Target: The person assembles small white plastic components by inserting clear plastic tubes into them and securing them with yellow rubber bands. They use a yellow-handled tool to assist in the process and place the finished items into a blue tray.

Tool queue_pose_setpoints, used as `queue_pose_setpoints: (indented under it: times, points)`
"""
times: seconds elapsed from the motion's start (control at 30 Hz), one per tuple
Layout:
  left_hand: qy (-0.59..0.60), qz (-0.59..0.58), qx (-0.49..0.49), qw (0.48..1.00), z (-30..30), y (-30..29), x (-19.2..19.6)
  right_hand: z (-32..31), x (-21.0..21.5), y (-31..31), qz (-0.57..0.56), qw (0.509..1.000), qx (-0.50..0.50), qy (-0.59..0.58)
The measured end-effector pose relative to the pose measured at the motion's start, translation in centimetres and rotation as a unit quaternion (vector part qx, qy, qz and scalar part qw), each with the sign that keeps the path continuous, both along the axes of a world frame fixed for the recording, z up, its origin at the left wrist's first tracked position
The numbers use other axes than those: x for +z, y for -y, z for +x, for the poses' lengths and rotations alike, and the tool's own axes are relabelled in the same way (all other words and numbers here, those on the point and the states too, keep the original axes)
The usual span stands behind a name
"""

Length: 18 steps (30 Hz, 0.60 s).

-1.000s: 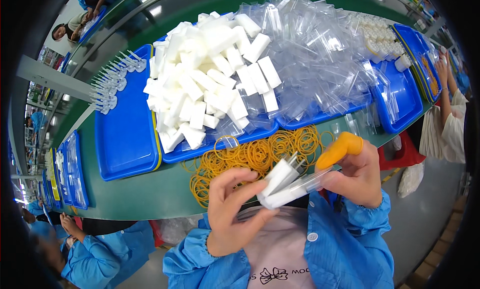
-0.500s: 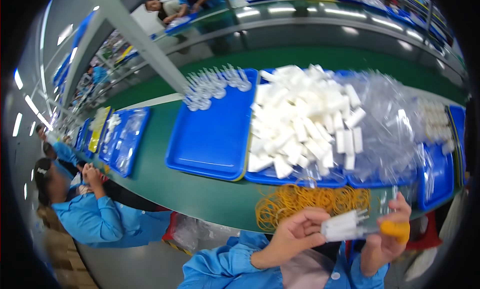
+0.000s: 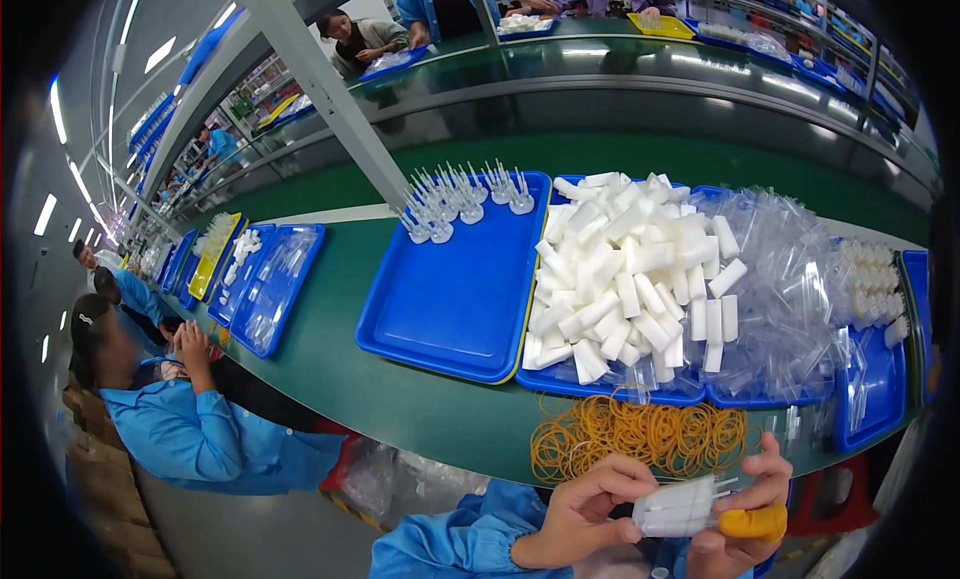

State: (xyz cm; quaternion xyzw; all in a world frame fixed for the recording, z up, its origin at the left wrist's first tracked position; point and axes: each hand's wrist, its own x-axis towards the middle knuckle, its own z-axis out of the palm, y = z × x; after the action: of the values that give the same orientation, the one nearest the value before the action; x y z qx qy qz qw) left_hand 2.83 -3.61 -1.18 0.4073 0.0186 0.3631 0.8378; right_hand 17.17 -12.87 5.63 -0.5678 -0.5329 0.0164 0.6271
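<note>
Low at the right, both hands hold a small bundle of white pieces in clear plastic (image 3: 672,509), with thin pins jutting from its right end. My left hand (image 3: 585,514) pinches the bundle's left end between thumb and fingers. My right hand (image 3: 750,509) closes on the other end, and one of its digits wears an orange-yellow finger cot (image 3: 755,522). Just beyond the hands, many orange rubber bands (image 3: 635,437) lie loose on the green table. Farther back, white foam blocks (image 3: 630,269) are heaped on a blue tray.
Clear plastic sleeves (image 3: 780,299) pile up right of the foam. Left of it, a blue tray (image 3: 440,309) carries clear-based pieces with upright pins (image 3: 465,194) along its far edge. A grey post (image 3: 335,104) rises behind. A co-worker in blue (image 3: 200,439) sits at left.
My right hand has come in closer to my left, and its fingers now press on the bundle's right end. The whole view has shifted, so the trays appear lower and farther right.
</note>
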Motion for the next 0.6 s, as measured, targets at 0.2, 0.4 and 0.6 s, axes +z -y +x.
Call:
queue_pose_setpoints:
  times: [0.2,0.4,0.6]
  points:
    - [-0.020,-0.022,-0.010,1.000,-0.1,0.0,0.2,-0.6,0.7,-0.4,-0.024,0.999,-0.025,0.009]
    - [-0.161,-0.065,0.059,0.983,0.3,0.1,-1.5,1.4,-1.6,-1.9,-0.035,0.997,-0.024,0.058]
    - [-0.148,-0.179,0.040,0.972,0.7,-1.4,0.2,5.7,-1.0,1.1,-0.133,0.983,-0.125,0.005]
